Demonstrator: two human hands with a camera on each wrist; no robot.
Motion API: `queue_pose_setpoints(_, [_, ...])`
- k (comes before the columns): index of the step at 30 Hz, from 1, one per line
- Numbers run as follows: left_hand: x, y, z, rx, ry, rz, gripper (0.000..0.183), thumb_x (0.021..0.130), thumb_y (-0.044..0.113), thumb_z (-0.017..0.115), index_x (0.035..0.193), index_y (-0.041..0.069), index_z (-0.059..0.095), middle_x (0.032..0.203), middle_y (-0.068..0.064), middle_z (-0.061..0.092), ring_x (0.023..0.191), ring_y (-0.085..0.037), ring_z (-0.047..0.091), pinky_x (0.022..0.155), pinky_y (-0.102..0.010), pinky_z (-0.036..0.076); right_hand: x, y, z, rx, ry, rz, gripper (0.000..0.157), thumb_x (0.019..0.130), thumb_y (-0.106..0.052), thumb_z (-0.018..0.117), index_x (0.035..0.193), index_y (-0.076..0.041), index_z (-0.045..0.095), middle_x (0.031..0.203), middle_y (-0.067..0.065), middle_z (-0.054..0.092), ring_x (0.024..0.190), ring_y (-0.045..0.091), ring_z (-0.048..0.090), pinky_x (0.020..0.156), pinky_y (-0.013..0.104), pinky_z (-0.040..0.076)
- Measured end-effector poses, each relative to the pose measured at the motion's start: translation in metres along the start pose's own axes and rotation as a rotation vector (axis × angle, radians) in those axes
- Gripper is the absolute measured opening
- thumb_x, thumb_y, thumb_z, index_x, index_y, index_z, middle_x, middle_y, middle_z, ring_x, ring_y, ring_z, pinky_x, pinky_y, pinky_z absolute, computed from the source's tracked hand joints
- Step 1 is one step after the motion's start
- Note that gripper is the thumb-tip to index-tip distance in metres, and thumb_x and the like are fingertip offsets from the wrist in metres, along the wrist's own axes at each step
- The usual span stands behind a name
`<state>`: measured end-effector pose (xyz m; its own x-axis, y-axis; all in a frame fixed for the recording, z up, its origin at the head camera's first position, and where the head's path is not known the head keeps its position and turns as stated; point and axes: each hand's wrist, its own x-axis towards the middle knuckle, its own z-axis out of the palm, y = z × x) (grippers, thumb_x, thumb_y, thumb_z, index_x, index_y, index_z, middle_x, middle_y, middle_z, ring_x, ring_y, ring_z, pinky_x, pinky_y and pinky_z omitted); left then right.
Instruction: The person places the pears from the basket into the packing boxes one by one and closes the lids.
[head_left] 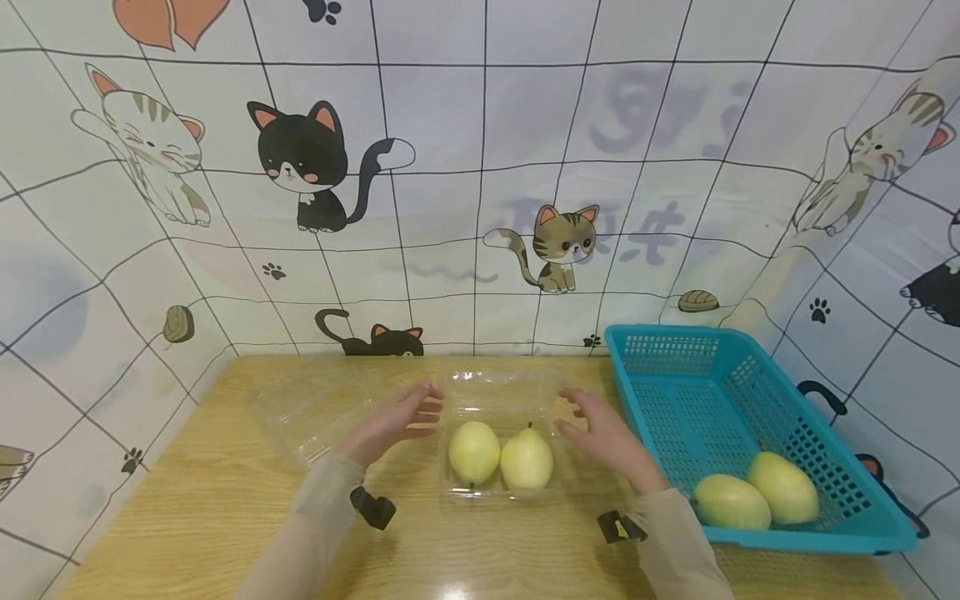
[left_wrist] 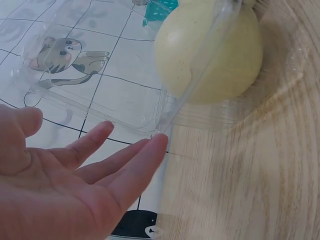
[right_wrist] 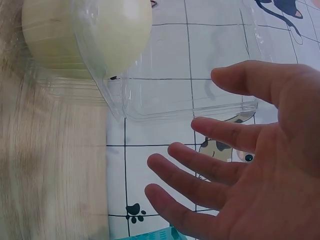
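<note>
Two pale yellow pears sit side by side in a clear plastic clamshell box. Its transparent lid is raised at the back. My left hand is at the box's left side, fingers extended toward the lid's edge. Whether its fingertips touch the plastic I cannot tell. On the opposite side, my right hand is spread, its palm facing the box. In the right wrist view, the fingers are apart and grip nothing. Clear plastic partly covers a pear in the left wrist view.
A turquoise plastic basket stands at the right, with two more pears in its front part. Another clear plastic container lies on the wooden table at the left. A cat-patterned sheet rises behind the table.
</note>
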<state>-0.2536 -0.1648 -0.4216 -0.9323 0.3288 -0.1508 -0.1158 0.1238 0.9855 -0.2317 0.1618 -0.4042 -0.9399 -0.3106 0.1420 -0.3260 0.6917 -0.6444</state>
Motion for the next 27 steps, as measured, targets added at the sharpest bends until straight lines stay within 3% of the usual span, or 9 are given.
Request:
queue_pose_setpoints(11, [-0.008, 0.001, 0.002, 0.059, 0.024, -0.085, 0.063, 0.102, 0.050, 0.034, 0.137, -0.001, 0.045, 0.138, -0.030, 0.044, 0.125, -0.043, 0.045, 0.096, -0.047, 0.047, -0.011, -0.001, -0.004, 0.049, -0.068, -0.027, 0.048, 0.094, -0.009, 0.059, 0.134, 0.011, 0.043, 0.128, 0.031, 0.049, 0.114, 0.048, 0.051, 0.091, 0.055, 0.047])
queue_pose_setpoints(19, [-0.016, -0.004, 0.001, 0.072, -0.032, -0.086, 0.067, 0.100, 0.057, 0.033, 0.138, 0.003, 0.044, 0.138, -0.031, 0.043, 0.123, -0.045, 0.047, 0.097, -0.049, 0.045, -0.017, -0.004, -0.005, 0.037, -0.062, -0.027, 0.044, 0.093, -0.006, 0.058, 0.133, 0.007, 0.047, 0.127, 0.026, 0.053, 0.114, 0.047, 0.051, 0.091, 0.055, 0.047])
queue_pose_setpoints(27, [-0.021, -0.009, -0.001, 0.072, -0.091, -0.075, 0.071, 0.098, 0.061, 0.033, 0.140, 0.005, 0.043, 0.130, -0.024, 0.053, 0.112, -0.039, 0.057, 0.093, -0.047, 0.049, -0.023, 0.001, -0.003, 0.042, -0.082, -0.055, 0.042, 0.089, 0.004, 0.054, 0.130, 0.008, 0.050, 0.127, 0.025, 0.054, 0.113, 0.046, 0.052, 0.091, 0.057, 0.046])
